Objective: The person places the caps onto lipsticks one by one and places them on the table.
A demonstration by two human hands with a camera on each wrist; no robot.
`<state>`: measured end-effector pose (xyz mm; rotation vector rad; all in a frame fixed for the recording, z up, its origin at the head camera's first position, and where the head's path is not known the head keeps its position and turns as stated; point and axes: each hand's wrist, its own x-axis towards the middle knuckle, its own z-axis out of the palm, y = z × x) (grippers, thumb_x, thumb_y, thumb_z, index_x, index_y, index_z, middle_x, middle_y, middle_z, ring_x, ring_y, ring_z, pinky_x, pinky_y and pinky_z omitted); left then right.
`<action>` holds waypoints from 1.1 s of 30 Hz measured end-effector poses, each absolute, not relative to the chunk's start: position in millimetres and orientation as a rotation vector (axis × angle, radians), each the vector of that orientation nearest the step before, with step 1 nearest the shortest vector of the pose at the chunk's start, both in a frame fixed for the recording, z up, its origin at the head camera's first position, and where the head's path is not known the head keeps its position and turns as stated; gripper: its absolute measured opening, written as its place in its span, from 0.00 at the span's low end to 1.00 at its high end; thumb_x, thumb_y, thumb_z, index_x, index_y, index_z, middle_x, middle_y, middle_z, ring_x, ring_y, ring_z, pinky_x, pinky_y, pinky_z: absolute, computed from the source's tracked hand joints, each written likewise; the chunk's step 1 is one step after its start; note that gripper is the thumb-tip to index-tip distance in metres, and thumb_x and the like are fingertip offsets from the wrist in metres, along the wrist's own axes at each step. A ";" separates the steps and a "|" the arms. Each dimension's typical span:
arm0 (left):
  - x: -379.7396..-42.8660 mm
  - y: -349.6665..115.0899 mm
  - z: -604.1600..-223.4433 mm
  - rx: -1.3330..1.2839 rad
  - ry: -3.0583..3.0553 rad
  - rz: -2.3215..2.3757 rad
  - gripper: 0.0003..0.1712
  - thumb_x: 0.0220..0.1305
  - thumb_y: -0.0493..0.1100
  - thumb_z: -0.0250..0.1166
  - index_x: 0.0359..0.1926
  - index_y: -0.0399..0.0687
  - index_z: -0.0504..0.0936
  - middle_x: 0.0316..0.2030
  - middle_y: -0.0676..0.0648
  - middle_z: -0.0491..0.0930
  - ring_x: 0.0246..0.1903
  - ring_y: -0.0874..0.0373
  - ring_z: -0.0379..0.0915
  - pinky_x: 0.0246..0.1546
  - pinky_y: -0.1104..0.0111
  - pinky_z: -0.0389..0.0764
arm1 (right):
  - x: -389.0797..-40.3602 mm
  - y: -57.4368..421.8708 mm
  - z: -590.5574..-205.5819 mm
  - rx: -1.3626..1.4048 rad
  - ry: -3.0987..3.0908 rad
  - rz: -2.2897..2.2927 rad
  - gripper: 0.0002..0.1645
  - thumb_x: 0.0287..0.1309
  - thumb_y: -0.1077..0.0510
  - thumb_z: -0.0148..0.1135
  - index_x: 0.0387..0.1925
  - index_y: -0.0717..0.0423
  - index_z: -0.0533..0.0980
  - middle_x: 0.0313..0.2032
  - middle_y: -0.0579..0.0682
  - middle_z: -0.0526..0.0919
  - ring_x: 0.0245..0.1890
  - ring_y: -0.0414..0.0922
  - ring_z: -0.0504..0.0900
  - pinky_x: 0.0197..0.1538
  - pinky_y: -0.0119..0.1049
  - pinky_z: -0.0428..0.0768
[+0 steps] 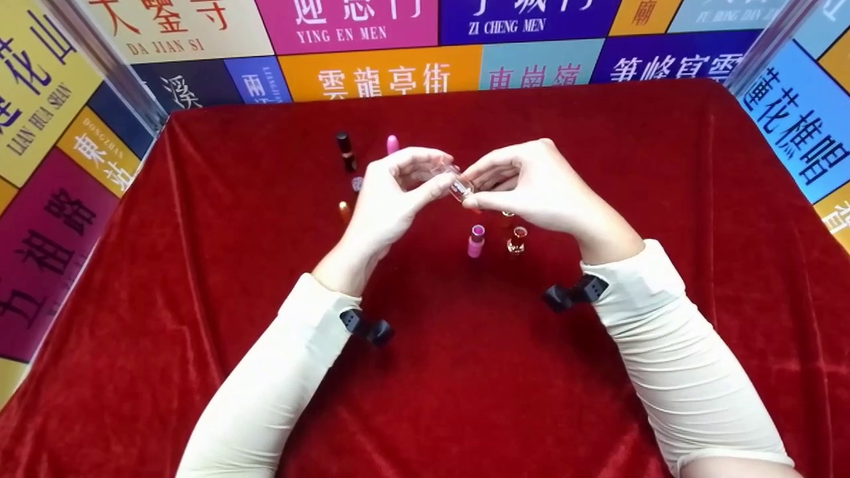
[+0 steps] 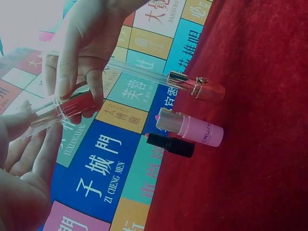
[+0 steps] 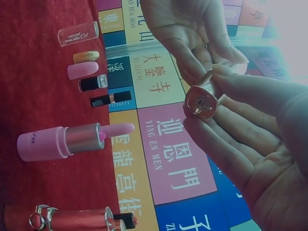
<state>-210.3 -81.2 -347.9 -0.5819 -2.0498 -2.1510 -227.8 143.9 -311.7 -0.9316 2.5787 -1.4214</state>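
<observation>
Above the table, my left hand (image 1: 398,189) and right hand (image 1: 531,182) hold a clear-cased lipstick (image 1: 460,188) between them. My left fingertips pinch its transparent cap (image 2: 45,118). The right thumb and fingers grip the red base (image 2: 79,104), whose coppery underside (image 3: 201,102) faces the right wrist camera. Below the hands stand an uncapped pink lipstick (image 1: 475,243) and a red-and-gold lipstick (image 1: 516,241). An uncapped black lipstick (image 2: 171,145) stands beside the pink one in the left wrist view.
On the left of the red cloth (image 1: 451,372) stand a black tube (image 1: 345,151), a pink cap (image 1: 392,144) and a gold cap (image 1: 344,211). A clear cap with lettering (image 3: 78,33) stands near them. Panels with large characters (image 1: 378,70) rise behind the table.
</observation>
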 end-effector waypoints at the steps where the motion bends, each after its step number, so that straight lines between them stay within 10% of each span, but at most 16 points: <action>1: -210.2 -81.3 -348.1 -0.576 -2.056 -2.150 0.13 0.66 0.33 0.75 0.51 0.35 0.88 0.42 0.44 0.90 0.43 0.52 0.86 0.50 0.62 0.86 | -228.2 143.6 -312.2 -0.930 2.582 -1.420 0.15 0.57 0.61 0.82 0.46 0.58 0.90 0.39 0.53 0.93 0.38 0.40 0.92 0.46 0.32 0.89; 33: -214.0 -85.6 -349.5 -0.518 -2.080 -2.170 0.15 0.66 0.33 0.75 0.53 0.33 0.88 0.45 0.42 0.91 0.48 0.52 0.87 0.54 0.60 0.86 | -231.2 138.0 -321.4 -0.912 2.641 -1.466 0.15 0.57 0.57 0.83 0.45 0.55 0.91 0.39 0.51 0.93 0.38 0.40 0.91 0.46 0.31 0.88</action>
